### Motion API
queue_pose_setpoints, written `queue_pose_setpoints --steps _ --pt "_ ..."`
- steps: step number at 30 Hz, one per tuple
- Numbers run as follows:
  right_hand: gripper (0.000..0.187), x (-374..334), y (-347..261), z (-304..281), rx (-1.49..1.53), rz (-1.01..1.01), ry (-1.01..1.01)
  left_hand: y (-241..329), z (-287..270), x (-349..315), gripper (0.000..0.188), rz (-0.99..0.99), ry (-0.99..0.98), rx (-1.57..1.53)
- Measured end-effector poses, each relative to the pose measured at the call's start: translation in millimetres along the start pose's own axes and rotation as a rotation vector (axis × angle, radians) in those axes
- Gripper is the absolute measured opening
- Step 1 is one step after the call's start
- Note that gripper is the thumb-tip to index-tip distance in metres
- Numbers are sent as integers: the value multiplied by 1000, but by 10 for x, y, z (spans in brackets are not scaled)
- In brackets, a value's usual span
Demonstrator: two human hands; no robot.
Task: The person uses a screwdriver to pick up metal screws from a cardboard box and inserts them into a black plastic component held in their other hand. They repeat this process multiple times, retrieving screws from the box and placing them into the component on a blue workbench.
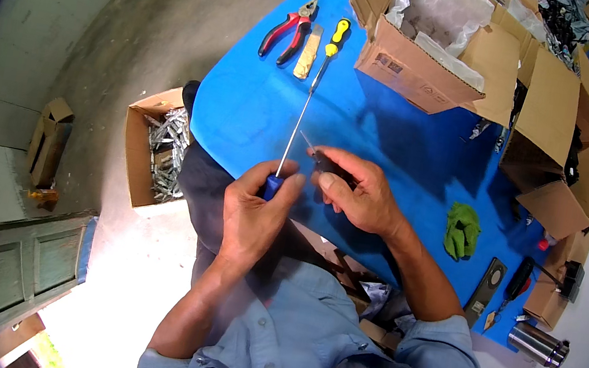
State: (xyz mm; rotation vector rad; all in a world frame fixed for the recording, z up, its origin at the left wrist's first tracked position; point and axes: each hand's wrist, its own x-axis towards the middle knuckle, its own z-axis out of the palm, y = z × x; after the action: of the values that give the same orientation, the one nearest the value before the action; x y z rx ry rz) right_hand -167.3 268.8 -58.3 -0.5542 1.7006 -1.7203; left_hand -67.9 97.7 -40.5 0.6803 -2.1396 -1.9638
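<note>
My left hand (251, 216) is closed round the blue handle of a screwdriver (272, 187), whose long thin shaft points away over the table. Pinched in my right hand (363, 196) is a small dark piece (324, 162) with a thin metal pin sticking out; my fingers cover most of it. Both hands are close together above the near edge of the blue table (259, 117). Beyond them lie red-and-black pliers (287, 33), a flat yellowish strip (308, 54) and a yellow-and-black screwdriver (338, 37). In this view the two screwdriver shafts meet end to end.
Open cardboard boxes (412, 72) with plastic lining and dark parts stand at the far right. A green cloth (462, 231), a dark flat device (484, 290) and a steel flask (538, 345) are at my right. On the floor at left, a carton (132, 150) holds metal pieces (170, 153).
</note>
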Motion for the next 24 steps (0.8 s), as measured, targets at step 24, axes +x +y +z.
queue_pose_setpoints --steps 24 --pt "41 60 136 20 -315 -383 82 -102 270 106 17 34 88 131"
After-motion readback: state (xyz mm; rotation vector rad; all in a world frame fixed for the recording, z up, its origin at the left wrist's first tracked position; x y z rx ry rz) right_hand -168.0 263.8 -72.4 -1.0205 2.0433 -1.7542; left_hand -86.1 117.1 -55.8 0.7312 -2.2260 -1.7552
